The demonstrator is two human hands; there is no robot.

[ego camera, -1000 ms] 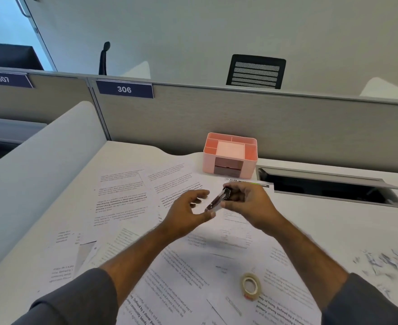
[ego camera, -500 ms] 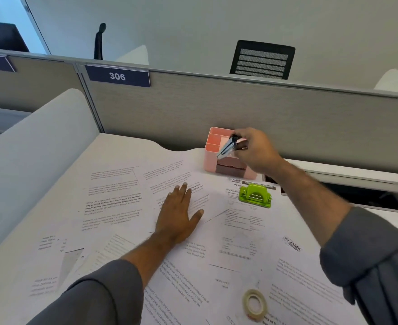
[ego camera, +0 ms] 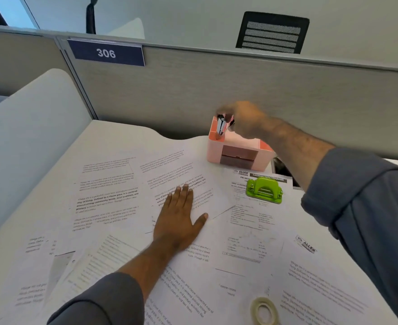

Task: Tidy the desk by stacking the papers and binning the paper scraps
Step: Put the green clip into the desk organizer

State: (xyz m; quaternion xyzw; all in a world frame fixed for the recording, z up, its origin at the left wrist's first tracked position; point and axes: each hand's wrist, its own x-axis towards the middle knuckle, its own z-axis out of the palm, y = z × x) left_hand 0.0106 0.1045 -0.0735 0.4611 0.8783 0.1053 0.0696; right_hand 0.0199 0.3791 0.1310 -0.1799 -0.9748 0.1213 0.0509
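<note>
While the right hand (ego camera: 244, 120) pinches a stapler (ego camera: 221, 126) nose-down over the pink organizer (ego camera: 237, 151) at the bench's far edge, the left hand (ego camera: 179, 219) lies flat, fingers straight, on the scattered papers (ego camera: 113, 198), nearer them.

The pink desk organiser (ego camera: 237, 151) sat at the back of the desk (ego camera: 113, 139), right up against the grey partition (ego camera: 216, 90). A shiny stapler-looking thing (ego camera: 221, 127) stood nose-down in the organiser's left rear compartment. Just in front of the organiser and a bit to the right was a lime green hole punch (ego camera: 264, 190). Well in front of the organiser, near the bottom edge, lay a roll of clear tape (ego camera: 263, 311). Up left of the organiser, a blue "306" sign (ego camera: 106, 52) hung on the partition, and a black mesh chair back (ego camera: 272, 32) poked up behind it.
</note>
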